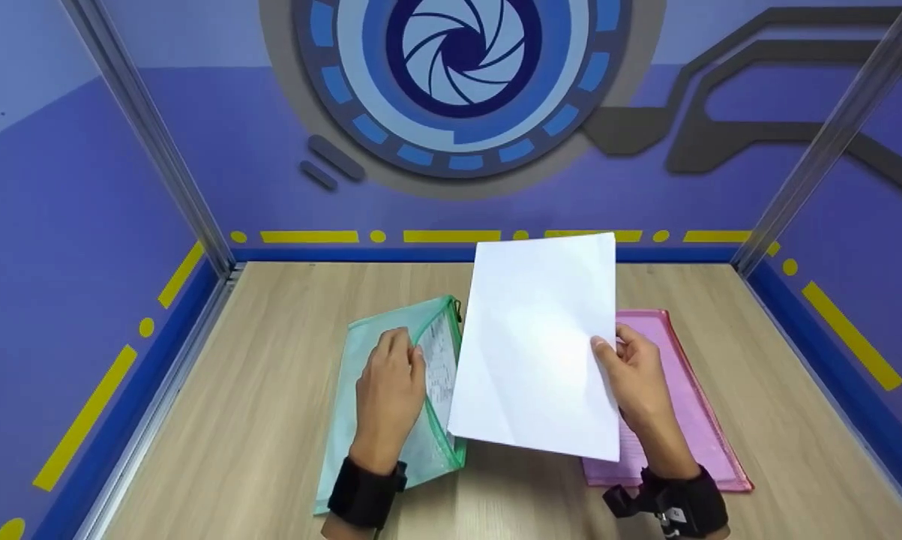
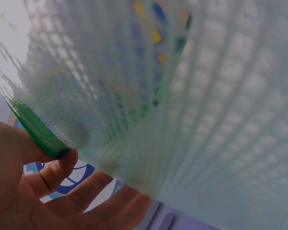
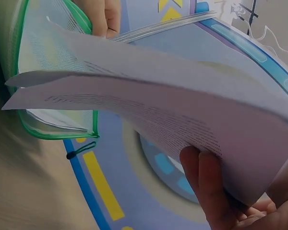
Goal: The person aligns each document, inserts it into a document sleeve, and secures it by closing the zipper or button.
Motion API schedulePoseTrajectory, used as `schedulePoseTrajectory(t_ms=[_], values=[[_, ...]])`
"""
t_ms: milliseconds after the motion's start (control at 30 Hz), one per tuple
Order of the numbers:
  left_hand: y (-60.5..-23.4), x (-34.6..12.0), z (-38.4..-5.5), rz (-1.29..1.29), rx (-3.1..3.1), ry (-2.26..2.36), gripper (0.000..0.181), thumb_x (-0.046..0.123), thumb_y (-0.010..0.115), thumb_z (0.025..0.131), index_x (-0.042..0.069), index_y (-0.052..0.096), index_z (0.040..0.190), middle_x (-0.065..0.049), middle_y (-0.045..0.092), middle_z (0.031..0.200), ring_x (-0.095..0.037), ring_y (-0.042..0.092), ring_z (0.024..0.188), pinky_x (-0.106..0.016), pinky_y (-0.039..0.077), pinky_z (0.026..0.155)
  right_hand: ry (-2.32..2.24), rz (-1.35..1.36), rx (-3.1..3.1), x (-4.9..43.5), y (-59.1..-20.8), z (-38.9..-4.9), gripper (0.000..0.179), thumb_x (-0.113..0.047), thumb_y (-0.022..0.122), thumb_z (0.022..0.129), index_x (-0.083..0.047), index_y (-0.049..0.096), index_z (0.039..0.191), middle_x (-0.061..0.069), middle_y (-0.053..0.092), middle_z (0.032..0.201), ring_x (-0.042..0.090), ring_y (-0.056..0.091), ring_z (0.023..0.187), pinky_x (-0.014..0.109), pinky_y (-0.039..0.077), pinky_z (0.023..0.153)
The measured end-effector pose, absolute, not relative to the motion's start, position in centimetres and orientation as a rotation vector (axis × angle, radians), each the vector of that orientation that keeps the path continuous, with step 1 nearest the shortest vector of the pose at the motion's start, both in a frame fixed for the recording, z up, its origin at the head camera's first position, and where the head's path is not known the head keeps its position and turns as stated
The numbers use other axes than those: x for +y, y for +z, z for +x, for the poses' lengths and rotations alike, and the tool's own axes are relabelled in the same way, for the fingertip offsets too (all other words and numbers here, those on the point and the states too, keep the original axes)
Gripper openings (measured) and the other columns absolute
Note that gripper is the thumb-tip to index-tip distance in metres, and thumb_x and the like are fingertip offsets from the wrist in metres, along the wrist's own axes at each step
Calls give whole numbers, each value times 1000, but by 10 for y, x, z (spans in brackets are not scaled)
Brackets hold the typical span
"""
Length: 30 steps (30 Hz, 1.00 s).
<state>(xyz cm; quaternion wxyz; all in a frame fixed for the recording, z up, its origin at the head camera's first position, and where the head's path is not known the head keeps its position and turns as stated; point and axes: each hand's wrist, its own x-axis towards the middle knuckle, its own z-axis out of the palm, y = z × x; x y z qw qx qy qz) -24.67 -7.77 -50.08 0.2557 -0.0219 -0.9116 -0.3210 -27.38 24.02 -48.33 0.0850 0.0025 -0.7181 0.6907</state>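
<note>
Even, bright light fills the head view, with soft glare on the white paper (image 1: 540, 345) and only faint shadows on the wooden table (image 1: 271, 420) beneath it. The booth's posts bow outward near the left and right edges. The left wrist view is washed out and blurred, the green mesh pouch (image 2: 182, 96) too close to focus. The right wrist view is dimmer, soft at its near edges.

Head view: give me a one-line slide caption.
Left hand holds a green mesh pouch open while right hand holds white sheets beside it.
</note>
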Motion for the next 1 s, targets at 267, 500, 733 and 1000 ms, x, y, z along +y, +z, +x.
schedulePoseTrajectory(t_ms=[267,500,733,1000], values=[[-500,-78,-247,-43,-2458,-882,28,15,62,108,-4,66,128,-17,67,128,-32,69,105,-49,60,77,2152,6,-2146,233,-485,-272,25,3,54,107,16,59,128,20,75,87,24,74,67,37,61,58],[-499,-79,-248,-31,-2472,-851,27,16,63,107,-3,68,126,-17,67,126,-33,69,104,-49,61,75,2354,-126,-1932,239,-482,-272,34,-6,55,110,10,51,141,7,76,89,19,76,74,34,62,66],[-499,-82,-248,-27,-2470,-842,26,16,62,107,-2,67,126,-17,67,126,-32,69,101,-48,60,72,2386,-167,-1977,232,-498,-282,37,-6,55,110,11,50,142,6,76,88,17,75,72,33,61,66],[-499,-86,-248,-42,-2417,-863,30,14,62,108,-5,65,130,-19,66,128,-32,69,104,-47,60,75,2119,16,-2279,227,-515,-289,27,3,56,106,13,61,130,21,74,86,22,71,65,33,59,56]])
